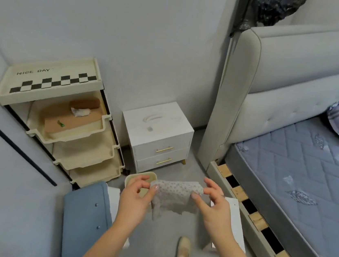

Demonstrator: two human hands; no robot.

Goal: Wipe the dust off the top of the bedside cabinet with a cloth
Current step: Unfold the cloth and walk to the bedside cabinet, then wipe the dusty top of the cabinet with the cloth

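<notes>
left hand [134, 198] pinches cloth [174, 197] edge | right hand [214, 206] pinches opposite edge | cloth stretched between, above floor

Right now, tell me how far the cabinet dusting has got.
Done: the cloth is picked up, stretched between the left hand and right hand. In hand: holding it spread, short of the bedside cabinet. Left: all the wiping; the top shows dust smears and the cloth has not touched it.

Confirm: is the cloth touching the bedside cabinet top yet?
Apart. The head view shows the cloth held by both hands, left and right, short of the bedside cabinet.
</notes>
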